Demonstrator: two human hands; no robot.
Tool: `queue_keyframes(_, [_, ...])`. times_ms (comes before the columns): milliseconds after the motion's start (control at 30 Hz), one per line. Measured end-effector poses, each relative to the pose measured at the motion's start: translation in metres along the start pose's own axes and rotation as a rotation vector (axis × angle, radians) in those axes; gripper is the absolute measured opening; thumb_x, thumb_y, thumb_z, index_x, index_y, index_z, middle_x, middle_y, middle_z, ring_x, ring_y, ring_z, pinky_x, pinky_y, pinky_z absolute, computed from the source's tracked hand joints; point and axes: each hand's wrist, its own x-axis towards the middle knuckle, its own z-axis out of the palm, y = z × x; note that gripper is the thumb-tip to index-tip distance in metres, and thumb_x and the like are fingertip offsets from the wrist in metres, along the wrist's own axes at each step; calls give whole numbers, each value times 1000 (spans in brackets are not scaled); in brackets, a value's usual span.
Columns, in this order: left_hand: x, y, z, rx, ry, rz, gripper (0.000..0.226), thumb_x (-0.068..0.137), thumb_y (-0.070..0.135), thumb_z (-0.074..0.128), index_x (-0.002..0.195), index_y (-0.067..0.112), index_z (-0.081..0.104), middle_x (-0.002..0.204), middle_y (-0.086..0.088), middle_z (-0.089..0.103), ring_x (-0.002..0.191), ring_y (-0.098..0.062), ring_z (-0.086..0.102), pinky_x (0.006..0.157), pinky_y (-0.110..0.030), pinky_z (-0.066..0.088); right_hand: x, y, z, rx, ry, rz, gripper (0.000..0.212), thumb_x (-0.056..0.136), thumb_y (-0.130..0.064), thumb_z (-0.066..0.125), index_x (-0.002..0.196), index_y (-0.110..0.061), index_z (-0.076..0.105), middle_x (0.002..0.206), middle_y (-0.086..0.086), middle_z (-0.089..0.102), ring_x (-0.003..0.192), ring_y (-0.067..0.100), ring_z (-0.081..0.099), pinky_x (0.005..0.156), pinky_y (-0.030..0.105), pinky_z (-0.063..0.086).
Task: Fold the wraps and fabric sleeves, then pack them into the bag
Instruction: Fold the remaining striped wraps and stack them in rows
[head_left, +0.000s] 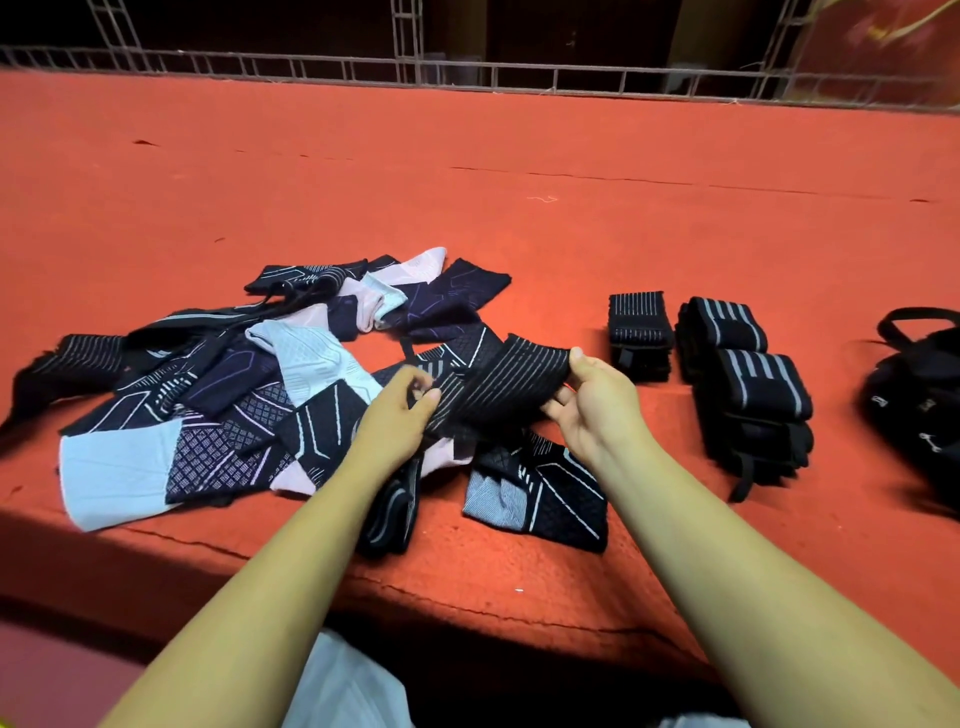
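Folding is the step in hand: a black wrap (509, 374) with thin pale stripes is held stretched between both hands, just above the near side of the sleeves (234, 395), which lie in a loose heap of black, purple, pink and pale blue on the red tabletop (467, 182). The left hand (395, 415) has its grip pinched on the wrap's lower left end, thumb and fingertips closed on the cloth. The right hand (597, 400) has its grip on the upper right end, thumb on top and fingers curled beneath. A dark striped length hanging below the left hand over the tabletop's edge seems to be the rest of this wrap, though I cannot tell for sure. To the right, well clear of the heap, stand the folded wraps (748, 384) in neat stacks, and beyond them, at the frame's edge, the black bag (919, 405), with nothing visibly packed in it. By my judgement the task is in its early part, with most sleeves unfolded. The next move calls for bringing one end over the other squarely, keeping the stretchy cloth taut so it does not twist, then setting it by the stacks. No brand or writing can be read; a few small pale marks on the bag are too small to make out
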Motion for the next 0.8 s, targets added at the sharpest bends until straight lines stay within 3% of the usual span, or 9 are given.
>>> queue_keyframes(67, [-5, 2, 1, -40, -58, 97, 16, 96, 15, 58, 109, 25, 59, 85, 11, 55, 71, 1, 50, 74, -15, 41, 4, 1, 1, -38, 63, 7, 20, 106, -15, 42, 89, -8, 51, 96, 14, 68, 83, 22, 68, 74, 38, 59])
queue_keyframes(133, [-12, 1, 1, -74, -263, 139, 18, 95, 22, 64, 112, 27, 62, 92, 19, 62, 80, 9, 54, 79, -7, 40, 13, 2, 0, -48, 150, 64, 16, 105, -12, 44, 91, -8, 51, 101, 14, 65, 90, 22, 68, 78, 40, 59])
queue_keyframes(233, [-16, -10, 1, 59, -469, 123, 36, 78, 37, 81, 109, 31, 64, 102, 20, 68, 91, 5, 60, 86, -16, 45, 28, 5, -3, -60, 208, 168, 9, 101, -9, 51, 92, -9, 52, 89, 9, 64, 68, 16, 65, 55, 35, 60])
queue_keyframes(367, [-19, -15, 4, 52, -399, 110, 14, 83, 21, 78, 77, 17, 67, 62, 18, 63, 59, 3, 53, 65, -20, 41, 27, 18, -8, -326, 123, 150, 8, 94, -13, 64, 93, -8, 58, 94, 15, 68, 71, 17, 67, 84, 47, 58])
queue_keyframes(433, [-22, -15, 6, -44, -336, 44, 19, 86, 18, 75, 71, 13, 64, 55, 14, 57, 53, 1, 49, 58, -15, 37, 18, 24, -15, -618, 92, -84, 29, 83, -20, 75, 97, -15, 51, 97, 14, 61, 76, 20, 65, 85, 46, 56])
queue_keyframes(500, [-22, -19, 8, -113, -263, -15, 23, 87, 19, 73, 70, 9, 61, 59, 11, 52, 55, -2, 44, 56, -15, 34, 4, 27, -24, -1069, 63, -475, 46, 75, -28, 79, 111, -21, 52, 108, 8, 51, 96, 20, 55, 93, 36, 47])
queue_keyframes(600, [-20, -20, 6, -191, -271, -66, 25, 87, 22, 72, 72, 5, 61, 66, 5, 52, 63, -8, 45, 62, -25, 34, -16, 33, -30, -1340, -246, -931, 34, 78, -37, 73, 107, -21, 64, 105, 3, 50, 100, 20, 48, 90, 32, 41])
queue_keyframes(667, [-18, -18, 5, -266, -284, -106, 29, 87, 20, 71, 62, 13, 57, 61, 6, 46, 61, -9, 41, 60, -29, 31, -20, 40, -30, -1478, -422, -953, 32, 78, -42, 72, 101, -21, 68, 104, 3, 52, 98, 24, 49, 87, 37, 45])
queue_keyframes(800, [-16, -16, 4, -380, -287, -153, 36, 86, 20, 70, 58, 21, 48, 59, 5, 37, 58, -9, 35, 57, -31, 27, -14, 54, -26, -1723, -416, -899, 38, 74, -41, 79, 104, -22, 66, 111, 2, 52, 103, 26, 48, 88, 42, 46])
